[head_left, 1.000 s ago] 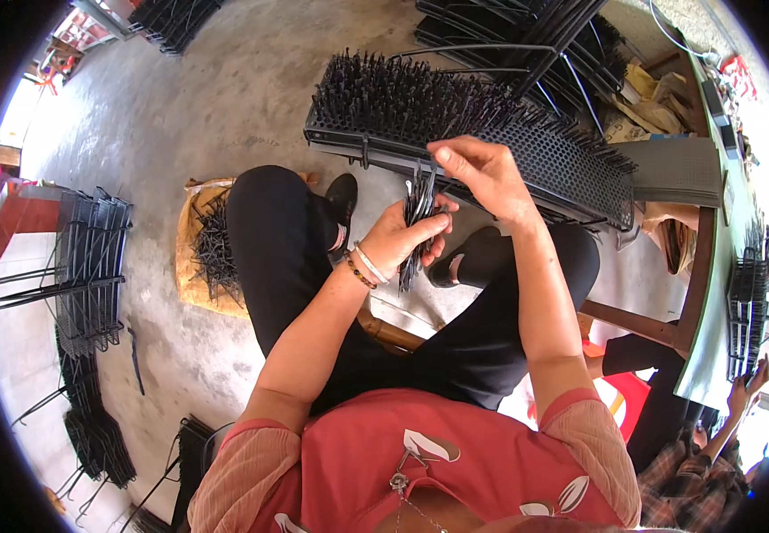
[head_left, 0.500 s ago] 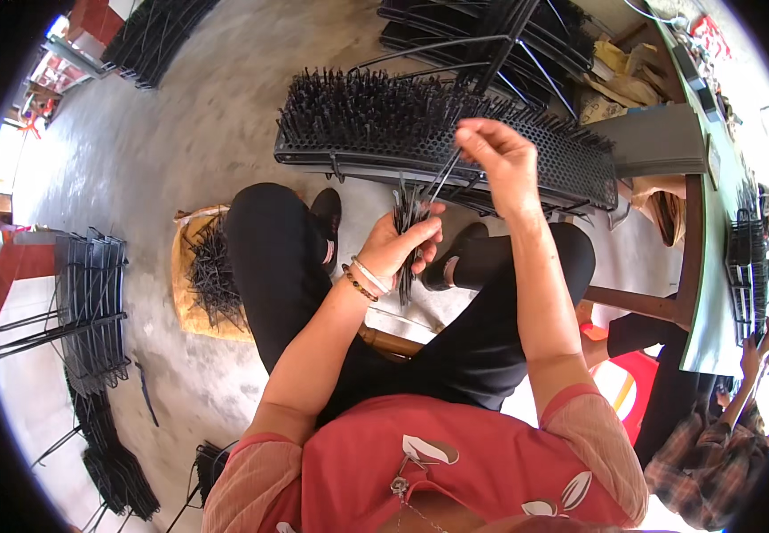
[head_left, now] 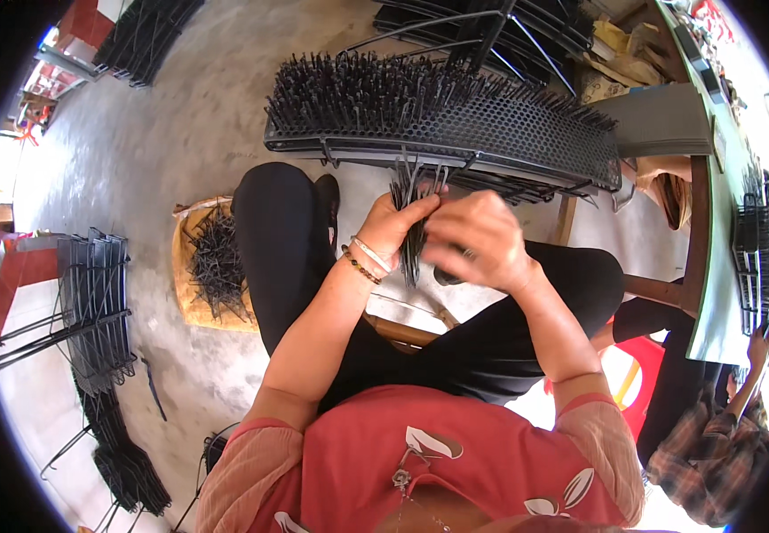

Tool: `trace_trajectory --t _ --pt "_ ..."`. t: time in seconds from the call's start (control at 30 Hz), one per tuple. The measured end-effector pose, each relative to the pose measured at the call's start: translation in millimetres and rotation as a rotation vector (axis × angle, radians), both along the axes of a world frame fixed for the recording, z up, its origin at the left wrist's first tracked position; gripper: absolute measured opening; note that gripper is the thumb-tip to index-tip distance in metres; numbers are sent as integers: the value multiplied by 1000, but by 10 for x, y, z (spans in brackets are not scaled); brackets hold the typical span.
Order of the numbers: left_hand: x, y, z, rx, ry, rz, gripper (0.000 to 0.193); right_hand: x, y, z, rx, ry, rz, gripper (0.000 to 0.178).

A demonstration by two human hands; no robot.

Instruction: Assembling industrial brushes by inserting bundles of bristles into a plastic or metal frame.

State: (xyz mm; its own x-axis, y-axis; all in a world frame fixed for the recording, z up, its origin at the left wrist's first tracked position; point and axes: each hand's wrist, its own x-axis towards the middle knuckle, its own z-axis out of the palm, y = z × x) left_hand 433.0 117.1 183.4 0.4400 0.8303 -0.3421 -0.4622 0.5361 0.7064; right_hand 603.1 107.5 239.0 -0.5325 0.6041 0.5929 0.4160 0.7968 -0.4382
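Bare grey concrete floor [head_left: 180, 124]; black perforated metal rack [head_left: 491, 133] full of upright black pins, just ahead of knees. Left hand [head_left: 402, 222] clenched round bundle of thin black metal pins [head_left: 413, 222]; right hand [head_left: 478, 240] curled against bundle, grip unclear. Cardboard tray of loose black pins [head_left: 211, 266] on floor at left.

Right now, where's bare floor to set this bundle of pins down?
Bare concrete floor lies left of the perforated rack, above the cardboard box of pins. Crowded: the stacked wire frames on the far left, and the left hand and right hand under the rack.
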Motion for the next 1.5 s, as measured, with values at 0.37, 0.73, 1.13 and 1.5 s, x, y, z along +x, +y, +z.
trace_trajectory --t 0.37,0.73,1.13,1.5 --pt "247 158 210 -26 -13 -129 32 293 348 -203 -1172 616 -311 24" --pt "452 566 204 -77 91 -324 31 858 1264 170 -608 660 -453 19" --pt "542 404 19 -156 115 -323 32 726 1493 -168 -330 411 -469 19" --pt "499 352 90 -169 -28 -348 36 713 1482 -107 -381 346 -405 16"
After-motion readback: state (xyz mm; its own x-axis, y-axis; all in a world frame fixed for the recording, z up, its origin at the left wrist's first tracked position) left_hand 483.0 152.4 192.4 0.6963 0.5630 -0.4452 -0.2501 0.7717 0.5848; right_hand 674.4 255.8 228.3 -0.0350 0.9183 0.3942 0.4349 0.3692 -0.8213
